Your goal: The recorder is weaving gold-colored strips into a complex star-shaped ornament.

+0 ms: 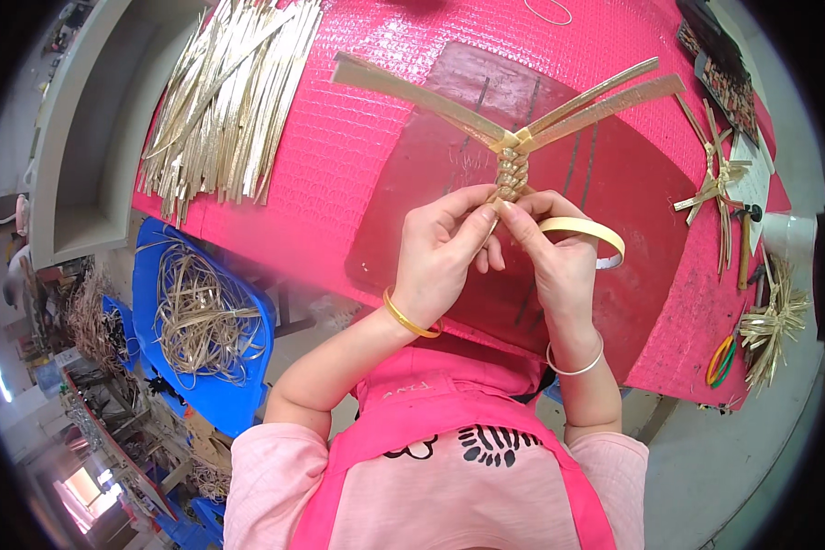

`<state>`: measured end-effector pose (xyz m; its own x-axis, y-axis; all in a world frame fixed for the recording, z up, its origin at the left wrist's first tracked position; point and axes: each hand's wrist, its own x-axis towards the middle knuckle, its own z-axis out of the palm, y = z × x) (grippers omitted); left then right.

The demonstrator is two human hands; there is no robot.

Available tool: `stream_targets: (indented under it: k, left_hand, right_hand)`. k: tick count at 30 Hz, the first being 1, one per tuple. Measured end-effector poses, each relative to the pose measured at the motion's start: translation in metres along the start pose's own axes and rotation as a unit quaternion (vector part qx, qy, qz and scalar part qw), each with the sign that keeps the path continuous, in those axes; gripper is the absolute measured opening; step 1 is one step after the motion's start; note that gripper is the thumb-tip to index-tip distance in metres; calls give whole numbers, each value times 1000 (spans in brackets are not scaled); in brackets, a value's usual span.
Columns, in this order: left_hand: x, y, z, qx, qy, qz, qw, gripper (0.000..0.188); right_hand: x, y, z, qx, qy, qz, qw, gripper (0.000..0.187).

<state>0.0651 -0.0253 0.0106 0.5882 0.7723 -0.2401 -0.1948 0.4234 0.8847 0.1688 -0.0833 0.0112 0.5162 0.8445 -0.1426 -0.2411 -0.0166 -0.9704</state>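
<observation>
A gold braid of flat strips (pixel 512 170) stands between my hands, its loose strip ends spreading up and out in a V. My left hand (pixel 442 246) pinches the lower end of the braid between thumb and fingers. Close against it, my right hand (pixel 559 252) is also closed on the braid's lower end, the two thumbs nearly touching. One strip (pixel 605 231) curls in a loop past the right hand, showing a pale side. Beneath both hands lies a dark red mat (pixel 412 197). Where the strips cross under my fingertips is hidden.
A pile of flat gold strips (pixel 234 101) lies at the far left of the pink table (pixel 339 156). Below it, a blue bin (pixel 247 390) holds tangled strips. On the right are knotted gold pieces (pixel 720 174), a hammer (pixel 745 243), a gold strip bundle (pixel 777 321) and coloured bands (pixel 720 361).
</observation>
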Motion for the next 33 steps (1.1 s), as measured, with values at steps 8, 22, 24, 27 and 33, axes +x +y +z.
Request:
stream_targets:
  k: [8, 22, 24, 27, 33]
  left_hand:
    - [0, 6, -4, -11, -20, 6, 1000, 23]
    - [-7, 22, 4, 22, -74, 62, 995, 21]
    - [-5, 20, -3, 98, -37, 72, 992, 16]
    - [2, 21, -6, -77, -43, -21, 996, 16]
    - [10, 21, -12, -106, -133, -193, 966, 21]
  right_hand:
    - [-3, -6, 3, -88, 3, -32, 996, 10]
    - [-8, 3, 1, 204, 12, 8, 979, 15]
    - [-10, 5, 2, 153, -6, -38, 987, 19]
    - [-16, 8, 0, 176, -51, -38, 982, 21]
    - [-17, 2, -2, 102, -16, 38, 994, 25]
